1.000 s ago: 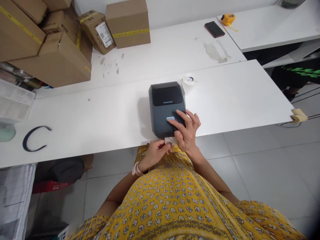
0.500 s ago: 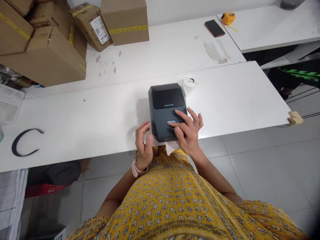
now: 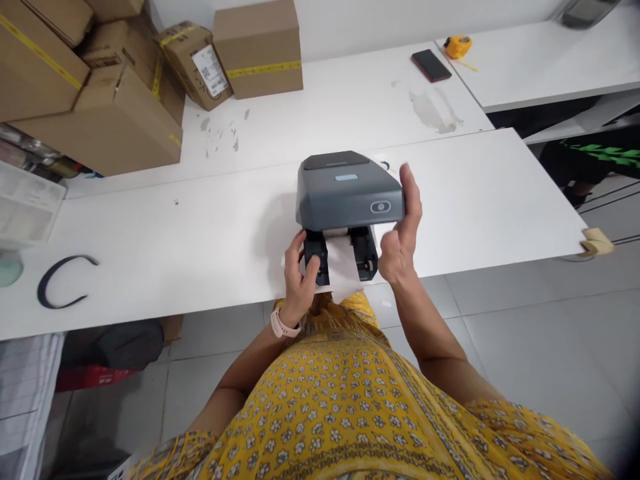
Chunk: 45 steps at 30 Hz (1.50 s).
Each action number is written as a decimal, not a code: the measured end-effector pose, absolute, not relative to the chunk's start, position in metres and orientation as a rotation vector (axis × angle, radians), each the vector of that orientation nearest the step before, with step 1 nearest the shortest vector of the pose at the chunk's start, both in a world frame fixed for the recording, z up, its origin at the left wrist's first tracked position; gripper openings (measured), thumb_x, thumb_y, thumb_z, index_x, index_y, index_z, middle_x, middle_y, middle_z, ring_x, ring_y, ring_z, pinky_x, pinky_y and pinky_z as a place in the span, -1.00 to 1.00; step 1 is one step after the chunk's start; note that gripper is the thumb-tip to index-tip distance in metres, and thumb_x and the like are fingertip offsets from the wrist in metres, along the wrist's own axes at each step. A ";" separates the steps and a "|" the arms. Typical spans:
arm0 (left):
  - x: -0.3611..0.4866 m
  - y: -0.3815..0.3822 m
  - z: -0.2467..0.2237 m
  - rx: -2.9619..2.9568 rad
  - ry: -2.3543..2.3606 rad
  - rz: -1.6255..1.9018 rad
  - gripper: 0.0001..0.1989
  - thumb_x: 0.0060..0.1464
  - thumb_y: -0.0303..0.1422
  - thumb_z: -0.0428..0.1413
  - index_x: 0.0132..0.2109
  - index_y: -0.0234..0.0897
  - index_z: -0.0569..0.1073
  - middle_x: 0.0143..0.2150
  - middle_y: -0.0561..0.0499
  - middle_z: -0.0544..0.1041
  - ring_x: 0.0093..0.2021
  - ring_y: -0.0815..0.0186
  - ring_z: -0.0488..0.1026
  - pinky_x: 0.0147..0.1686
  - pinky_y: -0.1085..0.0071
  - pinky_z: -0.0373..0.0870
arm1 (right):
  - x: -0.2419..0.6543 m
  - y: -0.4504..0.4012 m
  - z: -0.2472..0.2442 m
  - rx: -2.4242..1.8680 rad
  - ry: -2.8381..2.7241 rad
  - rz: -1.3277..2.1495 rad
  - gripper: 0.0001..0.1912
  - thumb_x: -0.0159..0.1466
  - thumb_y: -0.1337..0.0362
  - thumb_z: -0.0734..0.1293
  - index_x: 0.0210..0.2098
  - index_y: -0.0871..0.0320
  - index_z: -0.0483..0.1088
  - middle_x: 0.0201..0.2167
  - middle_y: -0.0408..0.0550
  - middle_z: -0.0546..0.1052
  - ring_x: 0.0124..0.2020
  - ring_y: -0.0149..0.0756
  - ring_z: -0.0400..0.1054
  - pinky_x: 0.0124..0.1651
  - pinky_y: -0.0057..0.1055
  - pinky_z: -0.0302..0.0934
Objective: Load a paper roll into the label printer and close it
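Note:
A dark grey label printer stands at the table's front edge, its lid [image 3: 343, 195] raised and tilted up at the front. Underneath shows the black base [image 3: 369, 257], with a white paper strip [image 3: 344, 267] running out over the front. My right hand [image 3: 403, 243] holds the lid by its front right corner, its index finger extended along the side. At the base's left wall, my left hand [image 3: 299, 283] grips with the thumb over the inner edge and the fingers outside. Behind the lid, a roll [image 3: 385, 165] is mostly hidden; only its blue core shows.
Cardboard boxes [image 3: 263, 47] are stacked at the back left. A phone [image 3: 431, 65] and a yellow tape measure [image 3: 457, 47] lie at the back right. A dark curved band [image 3: 50, 283] rests on the white table [image 3: 225, 233] at left, near a clear plastic container [image 3: 30, 200].
The printer's lid has swung up, exposing the base and paper strip. My right hand went from the top button to the lid's corner; my left hand moved onto the base.

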State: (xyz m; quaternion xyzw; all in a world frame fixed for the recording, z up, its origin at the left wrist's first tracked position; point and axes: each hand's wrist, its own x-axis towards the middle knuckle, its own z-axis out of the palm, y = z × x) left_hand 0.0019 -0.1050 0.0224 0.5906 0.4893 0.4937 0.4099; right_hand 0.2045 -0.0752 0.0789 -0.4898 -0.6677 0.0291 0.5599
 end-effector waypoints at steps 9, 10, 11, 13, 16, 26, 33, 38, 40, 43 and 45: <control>0.006 -0.049 0.028 1.444 1.299 1.155 -0.37 0.28 0.06 0.16 0.36 -0.05 0.29 0.40 -0.17 0.39 0.37 0.02 0.38 0.23 0.09 0.45 | 0.202 0.033 0.138 -1.202 -1.550 -0.077 -0.34 0.49 -0.15 -0.28 0.53 -0.24 -0.35 0.53 0.01 0.04 0.56 -0.12 0.04 0.53 0.02 0.09; 0.006 -0.043 0.029 1.443 1.313 1.133 -0.37 0.27 0.04 0.17 0.37 -0.06 0.29 0.40 -0.17 0.39 0.37 0.01 0.37 0.23 0.08 0.45 | 0.204 0.044 0.141 -1.201 -1.555 -0.062 -0.35 0.50 -0.14 -0.28 0.53 -0.24 -0.32 0.52 0.01 0.05 0.55 -0.15 0.06 0.53 -0.02 0.10; 0.007 -0.039 0.029 1.445 1.323 1.114 -0.37 0.27 0.03 0.18 0.37 -0.06 0.29 0.41 -0.17 0.39 0.38 0.00 0.36 0.24 0.07 0.44 | 0.206 0.056 0.143 -1.192 -1.562 -0.037 -0.35 0.51 -0.13 -0.27 0.53 -0.22 -0.26 0.51 0.01 0.09 0.54 -0.17 0.08 0.52 -0.03 0.12; 0.007 -0.035 0.029 1.460 1.323 1.112 -0.38 0.28 0.01 0.18 0.37 -0.06 0.29 0.42 -0.16 0.38 0.39 0.00 0.35 0.27 0.06 0.40 | 0.213 0.078 0.146 -1.154 -1.573 0.034 -0.35 0.52 -0.14 -0.23 0.49 -0.15 -0.09 0.46 0.03 0.19 0.51 -0.17 0.14 0.51 -0.02 0.13; 0.007 -0.035 0.029 1.487 1.298 1.134 -0.36 0.26 0.02 0.19 0.38 -0.06 0.30 0.41 -0.16 0.38 0.40 0.01 0.34 0.32 0.06 0.35 | 0.224 0.099 0.150 -1.119 -1.579 0.165 -0.36 0.52 -0.17 -0.17 0.40 -0.08 0.11 0.41 0.04 0.30 0.47 -0.17 0.20 0.49 -0.07 0.16; 0.007 -0.038 0.030 1.469 1.336 1.096 -0.33 0.21 -0.07 0.25 0.38 -0.08 0.30 0.35 -0.16 0.45 0.31 -0.01 0.44 0.26 0.03 0.41 | 0.218 -0.002 0.122 -1.176 -1.704 0.005 -0.53 0.55 0.05 0.08 -0.23 0.11 0.53 -0.26 0.05 0.62 -0.18 -0.20 0.51 -0.03 -0.20 0.39; 0.007 -0.036 0.030 1.475 1.328 1.125 -0.37 0.21 -0.19 0.25 0.37 -0.11 0.31 0.36 -0.15 0.44 0.37 0.02 0.39 0.33 0.06 0.36 | 0.182 -0.007 0.094 -1.477 -2.863 0.066 -0.61 0.43 0.34 0.16 -0.16 0.27 0.65 -0.21 0.20 0.72 0.01 -0.01 0.53 0.50 0.07 -0.17; 0.008 -0.038 0.033 1.469 1.363 1.085 -0.36 0.20 -0.26 0.24 0.38 -0.11 0.30 0.34 -0.16 0.47 0.25 0.03 0.51 0.25 0.05 0.44 | 0.180 -0.004 0.103 -1.438 -2.999 0.175 -0.53 0.47 0.24 0.12 -0.04 0.41 0.60 -0.15 0.29 0.69 0.02 0.01 0.53 0.47 0.04 -0.20; 0.008 -0.037 0.038 1.508 1.403 1.065 -0.36 0.19 -0.30 0.22 0.38 -0.13 0.31 0.33 -0.15 0.49 0.22 0.02 0.53 0.24 0.05 0.44 | 0.187 -0.001 0.105 -1.379 -2.984 0.255 -0.55 0.46 0.21 0.17 -0.01 0.40 0.58 -0.08 0.29 0.66 0.09 0.07 0.47 0.42 0.04 -0.11; 0.006 -0.036 0.047 1.615 1.470 0.980 -0.33 0.19 -0.35 0.18 0.42 -0.15 0.26 0.27 -0.14 0.56 0.17 0.04 0.57 0.17 0.09 0.48 | 0.200 0.004 0.107 -1.249 -2.938 0.425 -0.59 0.43 0.15 0.24 0.00 0.30 0.58 -0.04 0.26 0.62 0.08 0.10 0.40 0.27 0.03 0.02; 0.004 -0.034 0.053 1.685 1.506 0.896 -0.29 0.21 -0.37 0.15 0.46 -0.17 0.20 0.21 -0.13 0.62 0.07 0.07 0.61 0.10 0.13 0.50 | 0.209 0.007 0.108 -1.147 -2.863 0.582 -0.62 0.41 0.11 0.29 0.01 0.24 0.57 -0.06 0.20 0.62 0.04 0.07 0.38 0.20 0.02 0.04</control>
